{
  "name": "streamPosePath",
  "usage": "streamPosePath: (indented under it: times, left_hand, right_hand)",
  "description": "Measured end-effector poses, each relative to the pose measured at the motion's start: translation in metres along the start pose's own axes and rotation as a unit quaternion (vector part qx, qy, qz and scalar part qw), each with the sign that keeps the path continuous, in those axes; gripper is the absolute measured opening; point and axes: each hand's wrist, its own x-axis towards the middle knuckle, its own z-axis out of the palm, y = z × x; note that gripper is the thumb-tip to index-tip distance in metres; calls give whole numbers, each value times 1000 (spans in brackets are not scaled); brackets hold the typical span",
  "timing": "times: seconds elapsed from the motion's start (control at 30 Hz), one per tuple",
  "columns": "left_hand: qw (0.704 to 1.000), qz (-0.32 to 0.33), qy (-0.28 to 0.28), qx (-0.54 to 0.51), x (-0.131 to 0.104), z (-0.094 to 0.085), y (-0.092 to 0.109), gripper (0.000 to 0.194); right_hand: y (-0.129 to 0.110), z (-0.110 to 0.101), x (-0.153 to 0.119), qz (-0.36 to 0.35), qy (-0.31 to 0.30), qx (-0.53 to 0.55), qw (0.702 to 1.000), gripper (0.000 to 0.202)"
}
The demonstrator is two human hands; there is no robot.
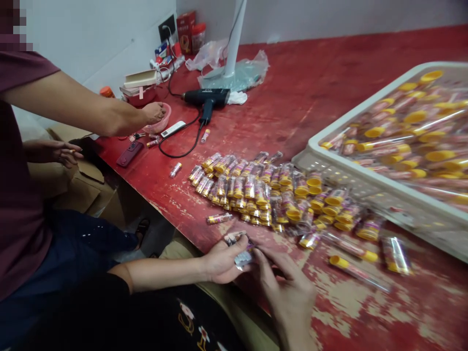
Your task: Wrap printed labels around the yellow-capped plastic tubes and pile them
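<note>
At the near edge of the red table, my left hand [222,265] holds a small clear-wrapped pack [243,259] with silver and purple on it, thumb across the top. My right hand [288,287] meets it from the right, thumb and fingers pinched at its side; the fingertips partly hide it. Just beyond lies a heap of shrink-wrapped packs of yellow-capped tubes [252,187]. A single small tube [218,218] rests near my left hand. Two long clear tubes with yellow ends, one of them the nearer tube [358,273], lie right of my hands.
A white plastic basket [310,144] full of yellow-ended tubes stands at the right. A black heat gun [206,100] with its cord lies behind the heap. At the left, a co-worker's hand [154,113] reaches into a pink bowl [161,124]. A dark red phone-like object [129,153] lies nearby.
</note>
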Motion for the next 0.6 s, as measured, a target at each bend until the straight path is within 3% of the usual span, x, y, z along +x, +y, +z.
streamPosePath:
  times: [0.13,0.33,0.47,0.6]
  left_hand:
    - [999,21,11,25,-3,-3,2,50]
    - [992,56,69,84,-5,-4,6,62]
    - [990,61,59,116,-6,-1,8,69]
    - [986,54,54,145,-5,1,11,63]
  right_hand:
    - [2,1,0,22,3,-14,1000,34]
    - [4,4,3,12,-17,-26,999,44]
    - [0,5,4,73,-3,-23,997,51]
    - [0,3,6,96,7,-24,995,56]
